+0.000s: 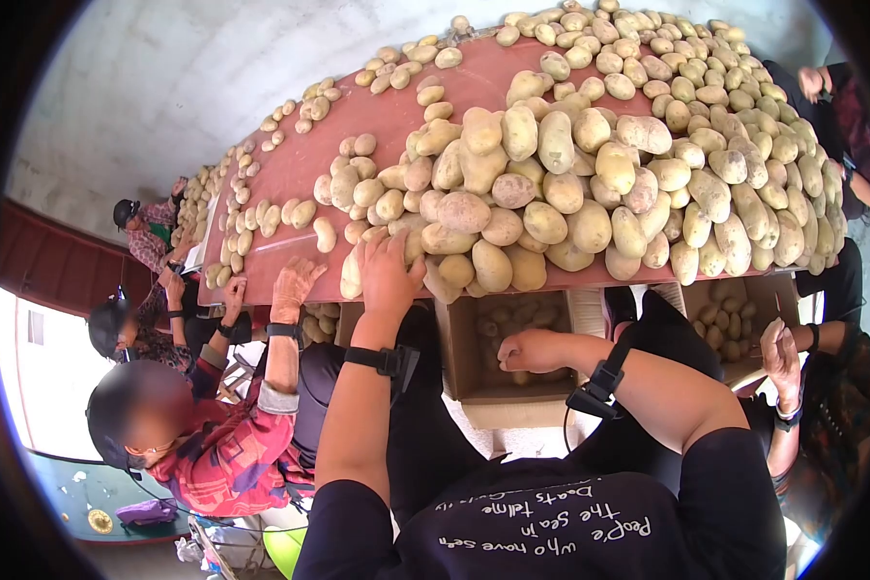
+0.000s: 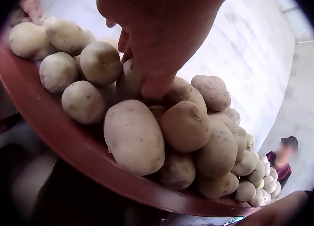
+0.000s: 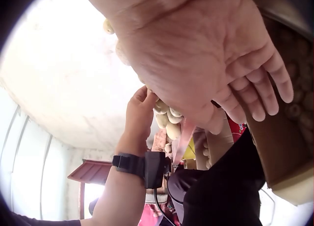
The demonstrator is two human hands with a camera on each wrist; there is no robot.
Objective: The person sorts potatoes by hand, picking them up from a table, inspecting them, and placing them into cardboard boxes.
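Observation:
Yellowish potatoes (image 1: 541, 224) lie heaped along the near edge of a red table. My left hand (image 1: 389, 275) reaches in at that edge, and in the left wrist view its thumb and fingers close round a potato (image 2: 130, 80). A bigger oval potato (image 2: 134, 138) sits just below the thumb, by the table rim. My right hand (image 1: 536, 350) hangs over an open cardboard box (image 1: 488, 382) below the table edge. Seen in the right wrist view, its palm is bare and the fingers (image 3: 260, 96) are loosely extended. More potatoes (image 1: 522, 317) lie inside the box.
A second cardboard box (image 1: 778, 302) with potatoes stands to the right, beside another person's gloved hand (image 1: 781, 356). At my left, a person in a red patterned jacket (image 1: 232, 454) has a gloved hand (image 1: 295, 288) at the table edge (image 1: 290, 261). My legs flank the box.

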